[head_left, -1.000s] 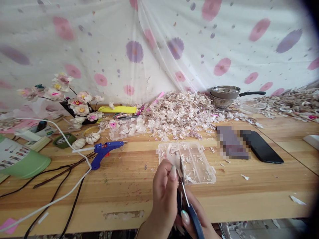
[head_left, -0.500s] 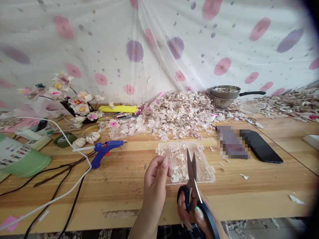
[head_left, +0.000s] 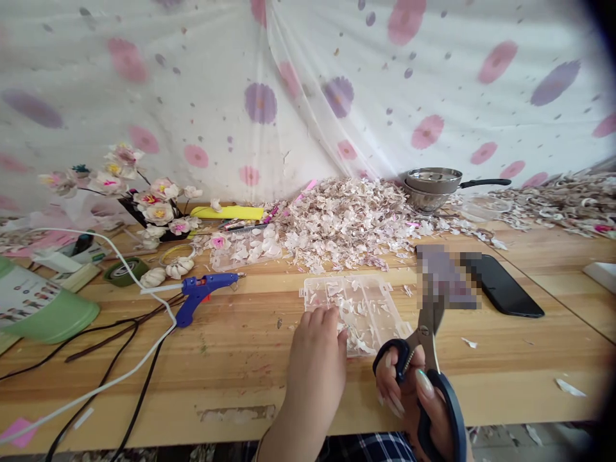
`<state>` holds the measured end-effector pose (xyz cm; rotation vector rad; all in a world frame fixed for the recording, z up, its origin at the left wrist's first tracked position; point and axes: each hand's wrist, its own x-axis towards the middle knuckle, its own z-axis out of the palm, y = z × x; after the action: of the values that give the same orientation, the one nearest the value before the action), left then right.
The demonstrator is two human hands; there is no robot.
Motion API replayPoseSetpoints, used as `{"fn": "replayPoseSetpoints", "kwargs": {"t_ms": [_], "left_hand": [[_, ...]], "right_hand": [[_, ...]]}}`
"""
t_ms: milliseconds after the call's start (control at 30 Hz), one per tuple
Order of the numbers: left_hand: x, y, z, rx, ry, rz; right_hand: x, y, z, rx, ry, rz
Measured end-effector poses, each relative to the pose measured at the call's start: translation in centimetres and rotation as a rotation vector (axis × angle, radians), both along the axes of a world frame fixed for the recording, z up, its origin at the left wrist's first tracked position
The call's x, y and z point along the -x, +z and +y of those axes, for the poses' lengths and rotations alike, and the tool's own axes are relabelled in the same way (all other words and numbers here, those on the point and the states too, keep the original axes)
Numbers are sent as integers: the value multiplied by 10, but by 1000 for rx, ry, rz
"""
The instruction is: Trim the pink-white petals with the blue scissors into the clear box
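Observation:
My left hand [head_left: 315, 359] reaches palm-down to the near left corner of a clear plastic compartment box [head_left: 380, 301] holding pale petal pieces; its fingertips are pinched together at the box's edge, and what they hold is too small to see. My right hand [head_left: 414, 398] grips dark blue-handled scissors [head_left: 426, 359] to the right of the box, blades pointing up and away, nearly closed.
A big heap of pale petals [head_left: 346, 218] lies behind the box. A blue glue gun [head_left: 205, 292] with cords lies left, beside paper flowers [head_left: 154, 205] and a second clear tray [head_left: 245, 247]. A black phone [head_left: 505, 285] and steel pans [head_left: 433, 183] sit right.
My left hand dropped from in front of me to the box's near edge. My right hand swung the scissors out to the right, away from the left hand.

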<state>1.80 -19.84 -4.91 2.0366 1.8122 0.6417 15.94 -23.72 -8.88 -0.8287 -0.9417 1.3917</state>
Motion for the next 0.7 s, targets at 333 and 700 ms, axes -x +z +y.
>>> {"fn": "replayPoseSetpoints", "kwargs": {"t_ms": [333,700], "left_hand": [[-40,2,13,180,126,224],[-10,-12,11,-8,61,19]], "right_hand": [[-4,-19,-7,19,49,68],[-6,-6,-4,86,83,9]]}}
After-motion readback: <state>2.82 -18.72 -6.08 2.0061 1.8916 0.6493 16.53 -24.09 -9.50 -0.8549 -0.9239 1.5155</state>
